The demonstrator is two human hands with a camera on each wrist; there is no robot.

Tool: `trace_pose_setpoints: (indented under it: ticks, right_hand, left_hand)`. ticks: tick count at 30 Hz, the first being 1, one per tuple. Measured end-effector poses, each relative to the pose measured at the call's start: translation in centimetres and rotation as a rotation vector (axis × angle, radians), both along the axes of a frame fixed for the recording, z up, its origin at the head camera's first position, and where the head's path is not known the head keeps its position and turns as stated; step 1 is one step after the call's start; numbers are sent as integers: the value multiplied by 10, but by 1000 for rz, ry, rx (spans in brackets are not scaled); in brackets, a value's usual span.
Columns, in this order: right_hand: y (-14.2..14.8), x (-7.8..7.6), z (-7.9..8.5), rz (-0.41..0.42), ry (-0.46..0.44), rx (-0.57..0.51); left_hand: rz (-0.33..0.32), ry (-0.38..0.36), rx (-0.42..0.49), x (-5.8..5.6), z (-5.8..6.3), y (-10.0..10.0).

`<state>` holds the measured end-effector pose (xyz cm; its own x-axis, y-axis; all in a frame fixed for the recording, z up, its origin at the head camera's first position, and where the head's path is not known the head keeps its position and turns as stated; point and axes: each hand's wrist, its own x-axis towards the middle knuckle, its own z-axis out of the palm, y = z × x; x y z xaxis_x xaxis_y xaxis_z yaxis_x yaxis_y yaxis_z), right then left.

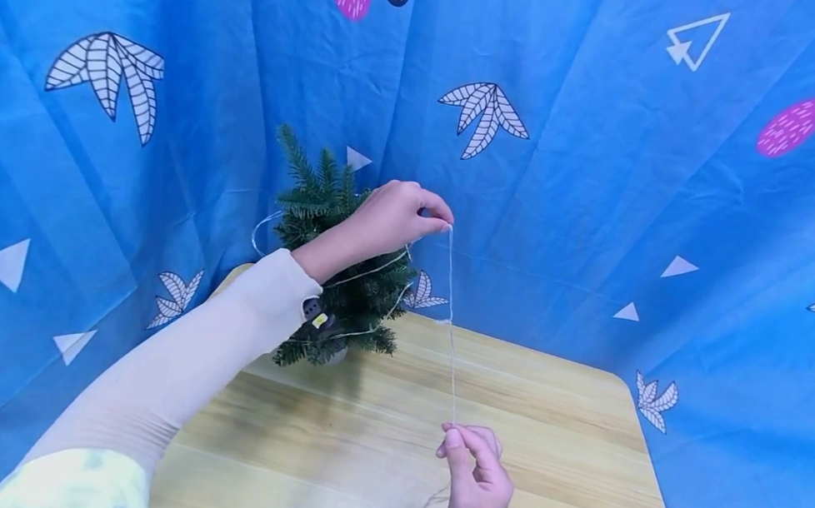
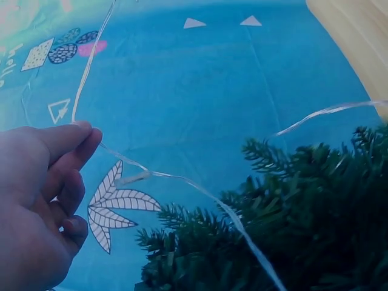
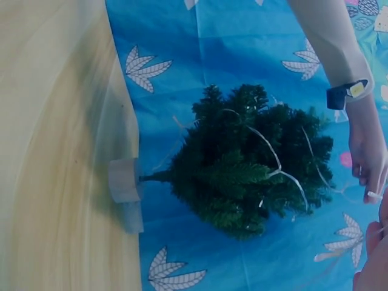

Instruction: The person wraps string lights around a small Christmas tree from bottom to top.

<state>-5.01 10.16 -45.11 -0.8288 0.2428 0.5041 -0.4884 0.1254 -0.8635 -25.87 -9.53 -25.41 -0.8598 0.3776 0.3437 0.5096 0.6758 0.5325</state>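
Note:
A small green artificial Christmas tree stands upright at the back left of the table. Thin clear string lights wind around its branches. Beside the upper part of the tree, my left hand pinches the wire between thumb and forefinger. Lower and nearer, above the tabletop, the wire's other stretch is pinched by my right hand. Between the two hands the strand runs fairly straight, with a small bulb sticking out midway. In the left wrist view, the wire runs from the left fingertips back to the tree.
The wooden table has rounded far corners. A blue patterned curtain hangs close behind it and along both sides. The tree's pale round base shows in the right wrist view. A thin strand trails below the right hand.

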Motion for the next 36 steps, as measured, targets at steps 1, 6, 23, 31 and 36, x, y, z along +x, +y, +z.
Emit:
trace_pose_setpoints:
  ticks: [1, 6, 23, 31, 36]
  right_hand:
    - [0, 0, 0, -1, -2, 0]
    - [0, 0, -1, 0, 26, 6]
    - [-10, 4, -10, 64, 111, 17]
    - [-15, 7, -8, 63, 39, -7]
    - [-14, 7, -7, 38, -28, -24]
  left_hand:
    - [2, -6, 2, -2, 1, 0]
    - [15, -56, 51, -10, 8, -2]
    - [24, -191, 153, -56, 10, -17]
    - [74, -191, 77, -65, 9, -22]
    - [109, -192, 79, -67, 9, -28]
